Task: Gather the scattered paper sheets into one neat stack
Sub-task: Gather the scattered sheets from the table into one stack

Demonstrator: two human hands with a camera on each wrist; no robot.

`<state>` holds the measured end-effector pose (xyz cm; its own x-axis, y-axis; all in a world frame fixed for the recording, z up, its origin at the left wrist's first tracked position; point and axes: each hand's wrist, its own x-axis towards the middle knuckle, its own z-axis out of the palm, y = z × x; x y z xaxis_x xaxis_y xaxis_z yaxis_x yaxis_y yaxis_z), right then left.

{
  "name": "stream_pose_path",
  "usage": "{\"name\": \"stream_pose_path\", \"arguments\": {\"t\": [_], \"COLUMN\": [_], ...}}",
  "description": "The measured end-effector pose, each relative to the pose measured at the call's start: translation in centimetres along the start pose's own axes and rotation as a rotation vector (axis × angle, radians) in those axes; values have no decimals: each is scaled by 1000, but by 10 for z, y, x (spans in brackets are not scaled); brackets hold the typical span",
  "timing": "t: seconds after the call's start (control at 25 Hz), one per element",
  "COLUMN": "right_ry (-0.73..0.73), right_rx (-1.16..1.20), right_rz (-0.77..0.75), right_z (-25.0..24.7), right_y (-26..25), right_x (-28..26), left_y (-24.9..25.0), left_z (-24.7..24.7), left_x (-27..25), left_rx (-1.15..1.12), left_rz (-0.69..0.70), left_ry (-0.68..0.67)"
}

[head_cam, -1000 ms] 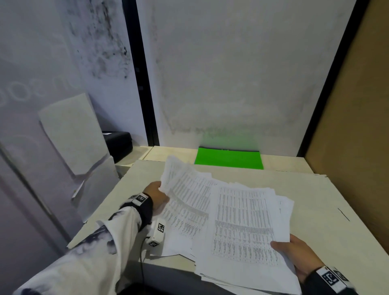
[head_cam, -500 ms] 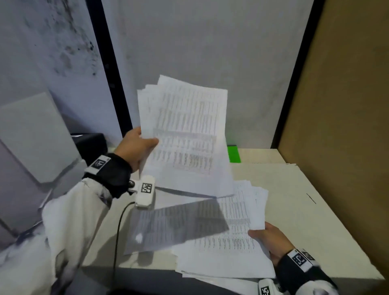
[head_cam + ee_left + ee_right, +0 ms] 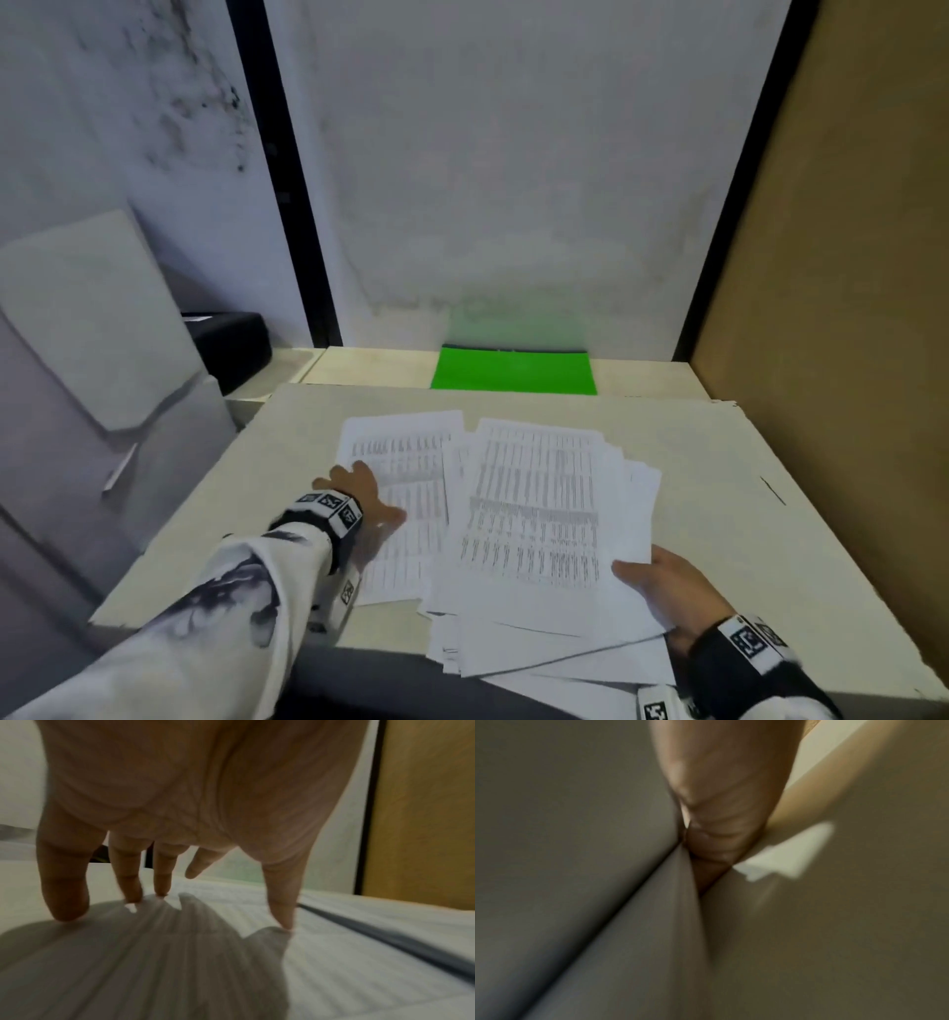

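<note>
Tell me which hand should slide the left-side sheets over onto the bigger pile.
Left. The left hand already rests with spread fingers on the left sheets, so it can probably push them across. The right hand grips the big pile's corner, steadying it.

A white sleeve (image 3: 195, 632) with dark grey-black blotches is worn on the left arm, ending in a black cuff (image 3: 308, 534). A white band with black square marker tags (image 3: 331, 506) is strapped at the left wrist. A black cuff and a matching tagged band (image 3: 752, 642) are seen at the right wrist.
</note>
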<state>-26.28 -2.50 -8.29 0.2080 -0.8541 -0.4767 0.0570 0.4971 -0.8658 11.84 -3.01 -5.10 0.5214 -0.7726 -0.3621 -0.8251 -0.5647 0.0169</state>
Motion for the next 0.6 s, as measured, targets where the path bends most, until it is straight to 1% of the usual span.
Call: {"name": "stream_pose_path", "arguments": {"t": [0.04, 0.16, 0.2, 0.28, 0.36, 0.44, 0.52, 0.6], "right_ry": [6, -6, -13, -21, -24, -26, -22, -31], "right_rx": [-19, -19, -16, 1, 21, 16, 32, 65], "right_rz": [-10, -23, -19, -32, -50, -51, -48, -54], "right_z": [-1, -5, -4, -4, -4, -4, -2, -2], "right_y": [0, 6, 8, 10, 9, 9, 9, 8], "right_x": [4, 15, 15, 16, 15, 16, 17, 15], "left_y": [-6, -8, -9, -13, -15, -22, -30, -37], "left_z": [0, 2, 3, 7, 10, 11, 7, 6], "left_x": [2, 7, 6, 5, 2, 5, 11, 13], "left_rx": [-4, -97, -118, -107, -64, -49, -90, -111], "left_rz": [-73, -92, -100, -139, -124, -107, -101, -83], "left_ry": [-19, -64, -61, -13, 25, 16, 10, 32]}}
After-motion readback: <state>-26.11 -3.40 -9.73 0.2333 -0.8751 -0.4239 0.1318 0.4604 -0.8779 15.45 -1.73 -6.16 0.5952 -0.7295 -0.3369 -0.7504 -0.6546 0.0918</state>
